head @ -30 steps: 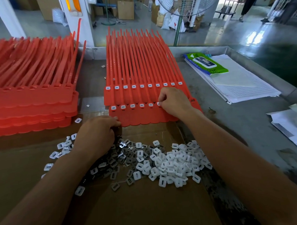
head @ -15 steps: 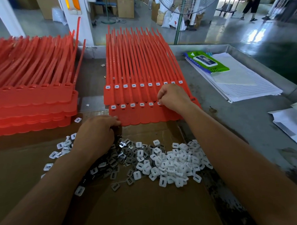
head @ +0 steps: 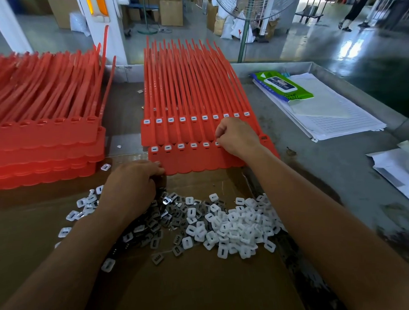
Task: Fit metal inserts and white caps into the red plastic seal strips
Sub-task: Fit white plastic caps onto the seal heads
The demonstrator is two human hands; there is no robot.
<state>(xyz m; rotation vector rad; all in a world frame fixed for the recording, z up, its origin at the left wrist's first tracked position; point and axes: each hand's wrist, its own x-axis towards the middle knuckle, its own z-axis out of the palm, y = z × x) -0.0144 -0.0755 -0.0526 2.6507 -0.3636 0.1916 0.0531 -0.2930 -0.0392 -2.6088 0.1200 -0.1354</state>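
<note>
Right hand pinches a white cap with curled fingertips at a socket of the front red seal strips; left hand curls over the metal inserts, contents unseen; parts probably light, stiff, best edge-pinched.

Both forearms are reaching forward, palms down. The right hand is curling its fingers into a pinch. The left hand, nearer and left of those fingers, is tucking its own fingertips underneath.
</note>
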